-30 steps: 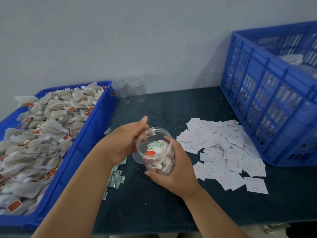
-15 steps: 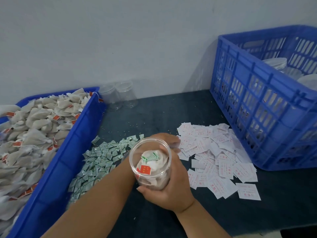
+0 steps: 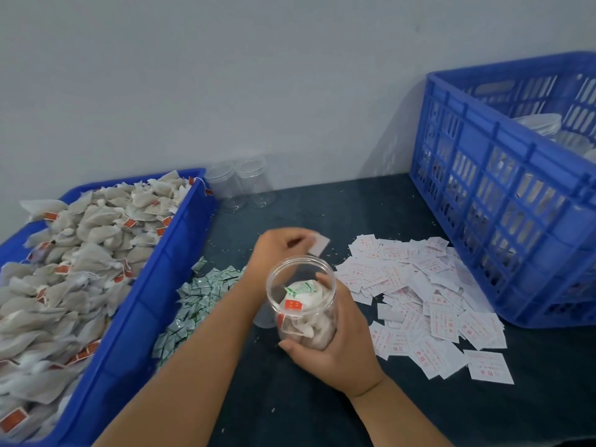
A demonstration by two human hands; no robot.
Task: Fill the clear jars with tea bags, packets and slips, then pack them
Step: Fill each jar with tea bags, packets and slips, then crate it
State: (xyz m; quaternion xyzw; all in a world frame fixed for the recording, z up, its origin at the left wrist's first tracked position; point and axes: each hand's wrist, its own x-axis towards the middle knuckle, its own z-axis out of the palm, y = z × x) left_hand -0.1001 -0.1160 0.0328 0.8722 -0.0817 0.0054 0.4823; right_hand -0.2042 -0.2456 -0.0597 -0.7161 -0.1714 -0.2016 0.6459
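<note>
My right hand (image 3: 335, 346) grips a clear open jar (image 3: 301, 301) above the dark table; tea bags and a green-and-white packet lie inside it. Just beyond the jar's rim, my left hand (image 3: 283, 250) pinches one white paper slip (image 3: 319, 245). A spread of white slips with red print (image 3: 419, 298) lies to the right of the jar. Small green packets (image 3: 193, 298) are heaped to its left. A blue tray (image 3: 135, 317) at the left is piled with tea bags (image 3: 74, 253).
Two empty clear jars (image 3: 240, 185) stand at the back by the wall. A tall blue slatted crate (image 3: 503, 195) at the right holds more jars with lids. The dark table (image 3: 322, 414) runs to a front edge near me.
My left hand reached to the slip pile and came up above the jar pinching one slip. My right hand kept hold of the jar. The view shifted right.
</note>
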